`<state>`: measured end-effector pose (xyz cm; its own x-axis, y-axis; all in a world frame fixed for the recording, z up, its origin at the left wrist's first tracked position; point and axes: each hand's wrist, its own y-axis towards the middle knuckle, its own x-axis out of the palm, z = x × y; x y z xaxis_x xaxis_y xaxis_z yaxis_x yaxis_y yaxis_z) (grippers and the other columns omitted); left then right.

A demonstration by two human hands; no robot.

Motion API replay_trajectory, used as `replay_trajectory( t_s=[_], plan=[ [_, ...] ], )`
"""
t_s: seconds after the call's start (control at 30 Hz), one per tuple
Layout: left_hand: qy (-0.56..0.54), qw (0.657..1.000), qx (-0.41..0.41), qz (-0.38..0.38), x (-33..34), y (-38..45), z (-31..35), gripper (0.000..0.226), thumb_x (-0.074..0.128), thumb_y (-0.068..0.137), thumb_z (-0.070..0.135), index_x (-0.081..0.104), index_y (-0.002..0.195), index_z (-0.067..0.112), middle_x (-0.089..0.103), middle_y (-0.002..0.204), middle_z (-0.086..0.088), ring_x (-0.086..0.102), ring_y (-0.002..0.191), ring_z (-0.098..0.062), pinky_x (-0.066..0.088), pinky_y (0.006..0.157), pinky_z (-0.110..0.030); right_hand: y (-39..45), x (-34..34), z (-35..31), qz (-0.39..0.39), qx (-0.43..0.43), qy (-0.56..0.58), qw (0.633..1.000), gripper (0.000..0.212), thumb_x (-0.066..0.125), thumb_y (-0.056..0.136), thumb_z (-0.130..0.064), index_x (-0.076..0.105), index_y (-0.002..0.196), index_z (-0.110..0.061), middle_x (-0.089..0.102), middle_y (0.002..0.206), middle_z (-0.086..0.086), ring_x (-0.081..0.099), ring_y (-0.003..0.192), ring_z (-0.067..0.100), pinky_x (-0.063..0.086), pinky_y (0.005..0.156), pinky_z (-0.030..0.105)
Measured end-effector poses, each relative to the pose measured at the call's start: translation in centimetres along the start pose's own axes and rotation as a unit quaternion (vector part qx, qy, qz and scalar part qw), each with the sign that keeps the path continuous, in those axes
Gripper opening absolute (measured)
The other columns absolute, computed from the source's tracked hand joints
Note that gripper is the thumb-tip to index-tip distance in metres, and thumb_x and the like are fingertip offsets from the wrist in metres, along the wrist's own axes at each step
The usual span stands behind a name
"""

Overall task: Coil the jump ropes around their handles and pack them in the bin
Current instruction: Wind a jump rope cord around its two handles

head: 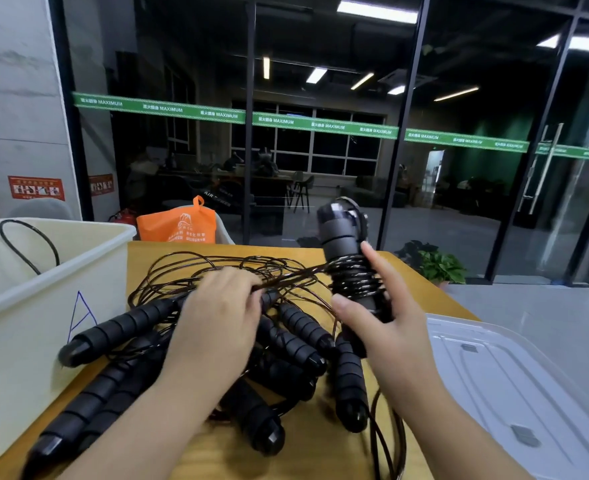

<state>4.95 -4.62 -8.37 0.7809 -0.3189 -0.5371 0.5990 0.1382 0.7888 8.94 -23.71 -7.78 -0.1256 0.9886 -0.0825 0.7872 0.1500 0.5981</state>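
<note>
My right hand (386,327) grips a pair of handles (350,258) held together, thumb on the near side and fingers curled round the far side. Their long axis stands almost upright, leaning slightly left, cap ends pointing up and away from me. Dark rope (357,275) is coiled round their middle in several turns. From those coils a bundle of strands runs left and slightly down to my left hand (217,306), which pinches it between curled fingers, palm down, above the pile.

The pile of loose jump ropes (286,341) lies on the yellow counter (307,455) below both hands, the foam-ribbed handles mostly pointing toward me and fanned left and right, thin cords looped behind them. The white bin (43,306) marked with a blue A stands at the left, touching one handle, with a single black cord (26,247) looping inside. A clear lid (515,386) lies at the near right. An orange bag (178,225) stands beyond the far edge.
</note>
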Motion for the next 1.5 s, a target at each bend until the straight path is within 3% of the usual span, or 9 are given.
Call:
replay_trajectory(
  t_s=[0.23,0.43,0.53,0.67,0.77,0.83,0.97,1.27,1.5],
  plan=[
    [-0.057,0.992,-0.094,-0.066,-0.8,3.6,-0.8,0.014,0.050,0.096,0.029,0.060,0.101,0.021,0.051,0.099,0.005,0.053,0.075,-0.002,0.034,0.062,-0.012,0.7,-0.4,1.2,0.035,0.054,0.048,0.997,0.059,0.076,0.080,-0.011,0.056,0.112,-0.058,0.067,0.108,-0.011,0.066,0.097,0.013,0.053,0.093,0.046],
    [-0.070,0.994,0.049,-0.073,-2.0,7.6,0.3,0.012,0.053,0.093,0.016,0.056,0.102,0.023,0.049,0.112,0.008,0.044,0.107,-0.003,0.030,0.082,-0.003,1.4,-0.7,2.2,0.074,0.084,0.091,0.990,0.058,0.082,0.070,-0.022,0.058,0.109,-0.058,0.065,0.116,-0.004,0.066,0.103,0.022,0.053,0.093,0.048],
    [-0.088,0.991,0.059,-0.083,-2.4,8.2,0.0,0.016,0.055,0.092,0.014,0.059,0.104,0.023,0.049,0.114,0.010,0.041,0.108,0.002,0.026,0.087,0.004,1.4,-0.8,2.0,0.070,0.073,0.076,0.992,0.059,0.079,0.077,-0.015,0.056,0.113,-0.055,0.064,0.118,-0.006,0.065,0.102,0.014,0.054,0.093,0.042],
    [-0.071,0.981,0.008,-0.181,-0.8,5.9,-1.8,0.036,0.051,0.094,0.010,0.055,0.122,0.032,0.047,0.128,0.016,0.043,0.115,0.002,0.031,0.106,-0.019,1.1,-0.8,1.5,0.052,0.051,0.039,0.997,0.060,0.075,0.079,-0.012,0.051,0.115,-0.054,0.062,0.114,-0.016,0.062,0.095,-0.001,0.052,0.084,0.020],
    [-0.002,0.976,-0.019,-0.217,0.4,4.2,-2.7,0.050,0.043,0.094,0.007,0.049,0.135,0.035,0.039,0.137,0.015,0.051,0.096,-0.001,0.036,0.085,-0.011,0.9,-0.7,1.5,0.031,0.052,0.021,0.998,0.060,0.075,0.080,-0.010,0.051,0.120,-0.049,0.061,0.110,-0.019,0.061,0.092,-0.007,0.050,0.073,0.010],
    [0.021,0.984,-0.039,-0.171,0.8,3.7,-2.3,0.049,0.039,0.093,0.006,0.052,0.134,0.032,0.041,0.125,0.014,0.048,0.081,-0.003,0.034,0.069,-0.012,0.7,-0.6,1.6,0.007,0.053,0.006,0.999,0.062,0.076,0.080,-0.010,0.050,0.123,-0.047,0.061,0.109,-0.020,0.060,0.090,-0.009,0.047,0.069,0.006],
    [-0.064,0.997,0.011,-0.040,0.9,2.7,0.6,0.044,0.034,0.083,0.023,0.066,0.114,0.023,0.053,0.104,0.015,0.041,0.097,-0.004,0.033,0.083,-0.020,0.5,-0.4,1.7,-0.023,0.052,-0.030,0.998,0.064,0.076,0.079,-0.015,0.049,0.124,-0.053,0.063,0.104,-0.027,0.061,0.092,-0.009,0.046,0.069,0.005],
    [-0.049,0.992,0.107,-0.038,1.2,0.2,3.7,0.040,0.039,0.091,0.048,0.061,0.105,0.018,0.063,0.084,0.012,0.059,0.069,-0.012,0.044,0.070,-0.028,-0.2,0.5,2.1,-0.062,0.028,-0.147,0.987,0.069,0.071,0.070,-0.050,0.036,0.128,-0.066,0.059,0.118,-0.023,0.055,0.110,-0.003,0.047,0.095,0.026],
    [-0.101,0.992,0.072,-0.019,1.2,0.4,1.6,0.038,0.032,0.095,0.048,0.048,0.075,0.019,0.046,0.061,0.008,0.048,0.060,-0.009,0.037,0.051,-0.020,-0.1,0.5,2.1,-0.071,0.042,-0.134,0.987,0.068,0.077,0.077,-0.029,0.045,0.129,-0.057,0.057,0.109,-0.038,0.053,0.103,-0.014,0.040,0.078,0.001]
  ],
)
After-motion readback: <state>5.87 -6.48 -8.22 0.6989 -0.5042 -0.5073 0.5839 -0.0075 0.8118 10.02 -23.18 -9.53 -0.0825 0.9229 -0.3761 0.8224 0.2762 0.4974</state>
